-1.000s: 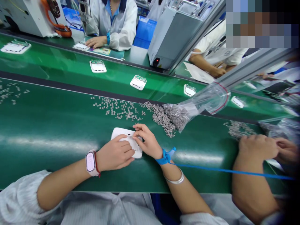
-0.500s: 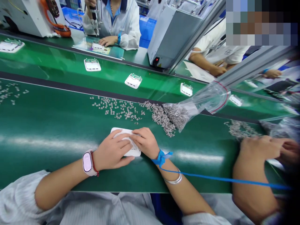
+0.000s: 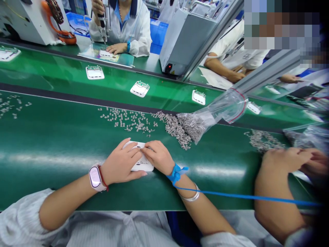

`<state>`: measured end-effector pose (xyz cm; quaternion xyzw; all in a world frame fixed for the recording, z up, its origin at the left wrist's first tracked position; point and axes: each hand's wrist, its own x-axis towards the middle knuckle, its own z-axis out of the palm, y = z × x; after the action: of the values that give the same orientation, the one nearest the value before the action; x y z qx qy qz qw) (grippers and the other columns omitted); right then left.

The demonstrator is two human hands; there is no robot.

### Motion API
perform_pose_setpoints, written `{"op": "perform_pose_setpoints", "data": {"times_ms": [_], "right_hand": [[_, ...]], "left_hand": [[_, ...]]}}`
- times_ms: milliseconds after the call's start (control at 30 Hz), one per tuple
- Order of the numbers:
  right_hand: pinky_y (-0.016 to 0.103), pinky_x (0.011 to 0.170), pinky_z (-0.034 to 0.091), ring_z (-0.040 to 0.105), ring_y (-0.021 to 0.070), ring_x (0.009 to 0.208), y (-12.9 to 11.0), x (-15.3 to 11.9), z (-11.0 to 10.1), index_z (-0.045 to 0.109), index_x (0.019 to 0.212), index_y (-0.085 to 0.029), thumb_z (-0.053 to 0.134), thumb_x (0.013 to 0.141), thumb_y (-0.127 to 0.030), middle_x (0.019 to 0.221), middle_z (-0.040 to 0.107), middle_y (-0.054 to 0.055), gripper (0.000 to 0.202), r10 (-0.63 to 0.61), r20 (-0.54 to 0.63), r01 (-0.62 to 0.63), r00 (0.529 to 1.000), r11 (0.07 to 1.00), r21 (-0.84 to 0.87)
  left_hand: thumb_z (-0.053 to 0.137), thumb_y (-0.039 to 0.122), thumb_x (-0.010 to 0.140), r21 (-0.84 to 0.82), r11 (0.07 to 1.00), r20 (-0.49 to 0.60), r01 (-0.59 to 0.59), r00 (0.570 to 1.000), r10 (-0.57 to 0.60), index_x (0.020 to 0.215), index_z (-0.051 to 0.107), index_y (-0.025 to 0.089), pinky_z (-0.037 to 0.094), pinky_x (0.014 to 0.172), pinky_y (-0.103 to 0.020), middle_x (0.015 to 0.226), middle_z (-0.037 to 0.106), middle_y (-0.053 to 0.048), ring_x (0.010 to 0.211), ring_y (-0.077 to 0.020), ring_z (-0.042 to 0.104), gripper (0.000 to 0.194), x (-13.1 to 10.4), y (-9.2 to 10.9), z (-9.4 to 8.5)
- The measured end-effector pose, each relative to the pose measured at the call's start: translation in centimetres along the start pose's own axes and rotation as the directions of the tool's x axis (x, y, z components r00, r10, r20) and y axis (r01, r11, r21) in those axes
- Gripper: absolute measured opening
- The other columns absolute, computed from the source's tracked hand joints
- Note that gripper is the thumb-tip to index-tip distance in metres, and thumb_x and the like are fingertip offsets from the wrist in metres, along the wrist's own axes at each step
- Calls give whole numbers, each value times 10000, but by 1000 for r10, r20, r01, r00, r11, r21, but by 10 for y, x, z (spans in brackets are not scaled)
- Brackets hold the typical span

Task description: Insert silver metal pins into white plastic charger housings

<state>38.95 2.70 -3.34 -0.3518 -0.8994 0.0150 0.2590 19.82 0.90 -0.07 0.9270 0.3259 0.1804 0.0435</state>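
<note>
A white plastic casing (image 3: pixel 146 166) with rounded corners lies on the green bench in front of me. My left hand (image 3: pixel 120 162) holds it from the left, fingers across its top and thumb along its near edge. From the right, my right hand (image 3: pixel 159 158) bends over the casing, its thumb and fingertips pinched together close to my left fingertips. Whatever sits in that pinch is too small or hidden to make out. Beyond the casing, small metal clips (image 3: pixel 131 120) are scattered, with a denser pile (image 3: pixel 177 130) spilling from a clear zip bag (image 3: pixel 196 125).
A green conveyor (image 3: pixel 167 91) runs behind the bench, carrying white casings with circuit boards (image 3: pixel 140 88). Across it, a co-worker (image 3: pixel 128 27) uses an upright tool beside a grey machine (image 3: pixel 185 41). At right, a neighbour's arm (image 3: pixel 277 192) reaches over the bench. A blue cord (image 3: pixel 244 196) trails from my right wrist.
My left fingers have shifted and uncovered more of the casing's middle. My right fingertips still pinch over it. Casings on the conveyor have moved slightly left in view.
</note>
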Motion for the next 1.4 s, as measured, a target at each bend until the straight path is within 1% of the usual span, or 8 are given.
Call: {"op": "perform_pose_setpoints", "data": {"times_ms": [400,533,700,867,1033,1167,1267,1400], "right_hand": [[324,798,460,552,172,908,17,2,-3,573,997,-190,499,837,-206,936,602,66,177,342,-88,-288,936,883,371],[346,796,454,559,185,878,39,4,3,597,910,-180,508,828,-218,894,601,69,127,446,-127,-394,886,869,298],[361,792,429,542,197,875,54,7,14,617,862,-183,576,788,-250,876,577,65,108,390,-61,-376,919,912,164],[333,763,402,512,183,853,51,8,14,601,784,-186,531,822,-206,868,565,55,82,330,-7,-329,944,941,82],[333,727,377,492,192,800,55,10,8,582,768,-174,494,835,-175,823,566,63,111,284,11,-280,959,951,-129],[359,740,353,479,199,740,49,14,6,588,699,-165,434,864,-170,736,563,72,226,194,8,-180,981,925,-334],[362,786,347,498,179,719,41,13,7,612,711,-164,431,875,-184,722,579,58,245,113,14,-102,994,938,-332],[341,837,351,548,148,774,46,9,7,629,845,-184,469,873,-231,792,623,30,168,154,-79,-164,985,978,-129]], "left_hand": [[399,398,884,-33,969,23,-246,969,246,905,562,161,335,939,-413,786,628,-41,809,-183,573,289,-2,-2,8],[422,336,876,-23,983,25,-180,983,181,905,559,168,344,922,-403,781,614,-35,775,-170,570,219,-1,3,7],[429,279,865,5,999,-3,-36,999,36,917,572,177,355,905,-404,797,623,-36,764,-172,576,183,-15,3,-1],[442,265,862,200,970,-117,136,987,-114,961,574,188,346,923,-436,899,661,-41,852,-200,602,182,-71,-37,-24],[498,288,828,432,827,-261,359,928,-267,903,566,220,390,883,-477,894,665,-18,843,-244,614,121,-113,-77,-60],[522,245,826,332,900,-261,282,945,-199,908,567,193,385,888,-437,847,666,-20,815,-203,617,107,-84,-59,-53],[478,248,850,198,976,-69,87,995,-74,905,574,187,331,937,-429,885,655,-21,883,-186,590,126,-43,-29,-21],[503,309,835,94,991,92,-91,992,82,1018,544,174,307,953,-412,1036,608,-57,985,-204,536,231,2,-6,24]]}}
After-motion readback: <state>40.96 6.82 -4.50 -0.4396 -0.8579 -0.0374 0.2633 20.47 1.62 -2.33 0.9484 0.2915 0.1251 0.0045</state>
